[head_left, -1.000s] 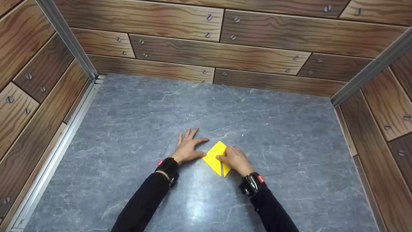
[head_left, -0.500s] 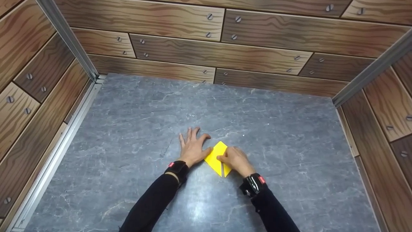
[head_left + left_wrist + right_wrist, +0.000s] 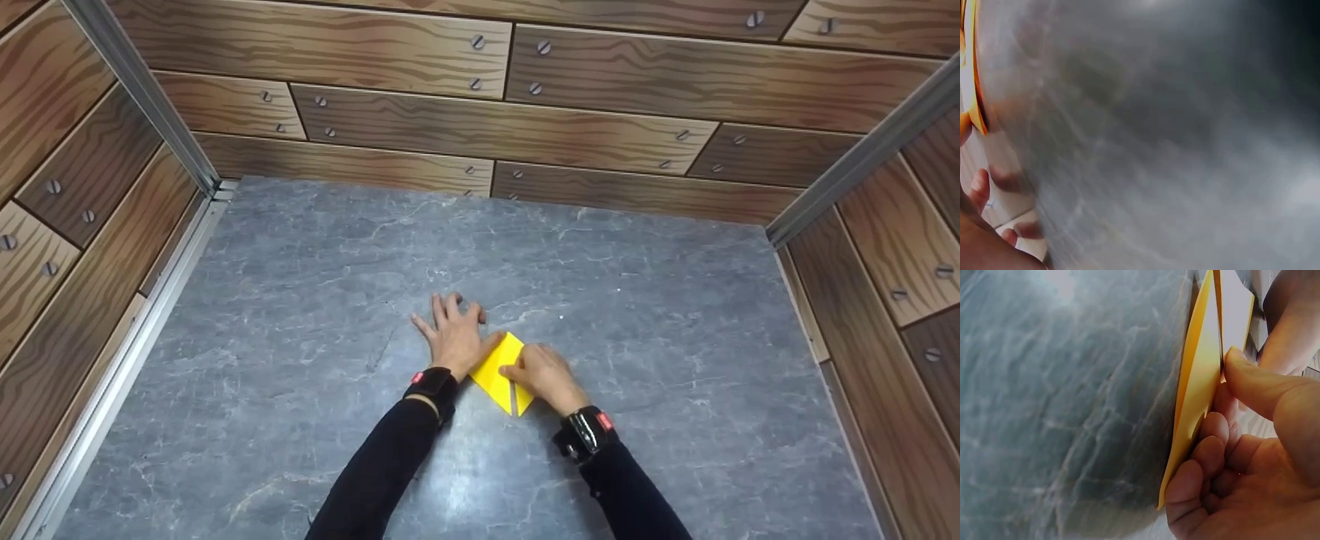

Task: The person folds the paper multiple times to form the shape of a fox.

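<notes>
A yellow sheet of folded paper lies on the grey surface, its near end split by a narrow gap between two flaps. My left hand rests with fingers spread on the surface, its thumb along the paper's upper left edge. With curled fingers and thumb, my right hand pinches the paper on its right side. In the right wrist view, the thumb presses at the gap and the fingertips sit against the right flap. Only an edge of the paper shows in the left wrist view.
The grey marbled tabletop stretches around both hands. Wood-print walls enclose it at the back and both sides, with metal posts at the corners. Small white specks dot the surface beyond the paper.
My left hand has shifted right, its thumb sliding from the paper's left corner up along the upper left edge. My right hand keeps its pinch in nearly the same place.
</notes>
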A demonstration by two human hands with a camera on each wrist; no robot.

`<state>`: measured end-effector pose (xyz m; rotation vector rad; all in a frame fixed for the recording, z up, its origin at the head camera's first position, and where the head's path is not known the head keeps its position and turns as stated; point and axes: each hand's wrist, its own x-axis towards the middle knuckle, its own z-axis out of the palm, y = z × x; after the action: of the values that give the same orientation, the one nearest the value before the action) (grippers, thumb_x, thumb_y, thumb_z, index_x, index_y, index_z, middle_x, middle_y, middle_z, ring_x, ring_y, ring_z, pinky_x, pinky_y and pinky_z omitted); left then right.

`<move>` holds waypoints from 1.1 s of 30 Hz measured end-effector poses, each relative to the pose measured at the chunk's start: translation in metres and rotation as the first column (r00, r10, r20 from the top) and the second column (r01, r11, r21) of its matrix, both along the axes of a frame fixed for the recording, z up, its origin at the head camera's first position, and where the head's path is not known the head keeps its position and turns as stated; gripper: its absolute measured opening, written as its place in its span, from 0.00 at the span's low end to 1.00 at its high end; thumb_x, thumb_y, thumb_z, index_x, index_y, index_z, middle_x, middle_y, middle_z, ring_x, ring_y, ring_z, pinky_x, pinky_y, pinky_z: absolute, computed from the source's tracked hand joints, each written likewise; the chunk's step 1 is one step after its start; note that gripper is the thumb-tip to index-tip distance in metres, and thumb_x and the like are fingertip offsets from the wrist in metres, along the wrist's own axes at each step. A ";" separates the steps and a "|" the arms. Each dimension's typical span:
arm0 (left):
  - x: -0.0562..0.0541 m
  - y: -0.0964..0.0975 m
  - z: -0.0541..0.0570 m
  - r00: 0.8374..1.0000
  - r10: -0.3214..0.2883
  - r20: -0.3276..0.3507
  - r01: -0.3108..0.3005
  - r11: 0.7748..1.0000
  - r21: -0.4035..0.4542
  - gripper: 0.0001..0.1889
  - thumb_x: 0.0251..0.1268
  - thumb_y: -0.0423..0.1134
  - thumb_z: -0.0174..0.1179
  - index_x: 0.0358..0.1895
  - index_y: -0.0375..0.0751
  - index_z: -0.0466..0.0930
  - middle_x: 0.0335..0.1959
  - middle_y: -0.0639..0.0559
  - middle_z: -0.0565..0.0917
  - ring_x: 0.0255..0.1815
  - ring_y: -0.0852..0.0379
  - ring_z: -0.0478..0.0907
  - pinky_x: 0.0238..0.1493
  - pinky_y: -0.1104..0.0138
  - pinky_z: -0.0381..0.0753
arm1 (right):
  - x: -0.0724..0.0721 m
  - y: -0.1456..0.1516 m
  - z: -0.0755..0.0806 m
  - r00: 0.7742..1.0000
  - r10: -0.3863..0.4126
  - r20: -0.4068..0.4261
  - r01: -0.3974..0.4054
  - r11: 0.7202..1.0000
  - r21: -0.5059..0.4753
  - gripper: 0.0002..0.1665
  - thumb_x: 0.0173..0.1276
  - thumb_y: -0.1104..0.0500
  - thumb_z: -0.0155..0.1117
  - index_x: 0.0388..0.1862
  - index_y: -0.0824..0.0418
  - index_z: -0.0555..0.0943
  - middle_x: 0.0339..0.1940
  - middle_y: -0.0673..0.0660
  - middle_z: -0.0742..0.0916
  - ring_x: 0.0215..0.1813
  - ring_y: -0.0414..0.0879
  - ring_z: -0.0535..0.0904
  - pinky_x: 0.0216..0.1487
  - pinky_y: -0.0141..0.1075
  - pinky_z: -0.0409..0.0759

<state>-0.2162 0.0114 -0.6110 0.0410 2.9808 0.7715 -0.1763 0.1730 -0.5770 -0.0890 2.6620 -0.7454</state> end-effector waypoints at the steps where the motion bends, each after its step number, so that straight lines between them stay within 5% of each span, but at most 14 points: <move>1: -0.001 -0.001 0.001 1.000 -0.002 0.001 0.002 1.000 0.007 0.20 0.65 0.64 0.66 0.45 0.54 0.78 0.75 0.39 0.62 0.83 0.29 0.39 0.70 0.24 0.31 | -0.001 0.000 0.001 1.000 0.000 0.001 0.000 1.000 -0.001 0.21 0.69 0.53 0.72 0.18 0.57 0.78 0.17 0.49 0.76 0.19 0.41 0.69 0.19 0.30 0.66; 7: 0.000 -0.015 0.011 0.995 -0.091 0.036 0.088 0.993 0.075 0.18 0.65 0.59 0.70 0.49 0.55 0.78 0.77 0.41 0.61 0.84 0.31 0.36 0.71 0.26 0.29 | -0.004 0.000 0.003 1.000 -0.003 0.008 0.002 1.000 0.026 0.23 0.70 0.52 0.72 0.16 0.56 0.76 0.16 0.48 0.73 0.18 0.41 0.68 0.19 0.30 0.63; 12: 0.003 -0.031 0.019 0.976 -0.203 0.078 0.193 0.974 0.115 0.21 0.64 0.54 0.72 0.58 0.56 0.80 0.81 0.42 0.57 0.84 0.33 0.36 0.73 0.28 0.29 | -0.005 0.000 0.003 1.000 -0.016 0.025 0.015 0.999 0.036 0.22 0.70 0.51 0.72 0.18 0.57 0.78 0.18 0.49 0.75 0.19 0.41 0.70 0.19 0.30 0.65; 21: 0.006 -0.060 0.019 0.898 -0.411 0.153 0.386 0.907 0.171 0.36 0.61 0.46 0.75 0.74 0.57 0.74 0.85 0.43 0.48 0.84 0.34 0.31 0.75 0.32 0.25 | -0.002 -0.001 -0.001 0.998 -0.024 0.056 0.024 1.000 0.014 0.22 0.70 0.51 0.72 0.19 0.58 0.78 0.19 0.49 0.76 0.19 0.41 0.71 0.19 0.29 0.67; 26: 0.005 -0.065 0.023 0.870 -0.450 0.203 0.422 0.891 0.165 0.40 0.60 0.44 0.76 0.77 0.57 0.70 0.86 0.43 0.44 0.84 0.33 0.29 0.75 0.32 0.25 | -0.001 -0.002 -0.001 0.998 -0.029 0.053 0.030 1.000 -0.003 0.22 0.70 0.51 0.72 0.18 0.57 0.78 0.18 0.48 0.75 0.20 0.41 0.70 0.20 0.30 0.66; 33: 0.004 -0.061 0.034 0.860 -0.436 0.266 0.419 0.900 0.120 0.41 0.61 0.45 0.75 0.78 0.59 0.68 0.86 0.44 0.43 0.84 0.34 0.29 0.75 0.32 0.26 | 0.001 0.001 -0.003 0.999 -0.043 0.011 0.043 0.999 -0.027 0.19 0.69 0.51 0.73 0.20 0.56 0.79 0.20 0.49 0.78 0.22 0.42 0.73 0.23 0.31 0.69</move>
<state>-0.2122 -0.0500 -0.5773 0.5301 2.5320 0.7298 -0.1755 0.1736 -0.5801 -0.0347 2.6521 -0.7939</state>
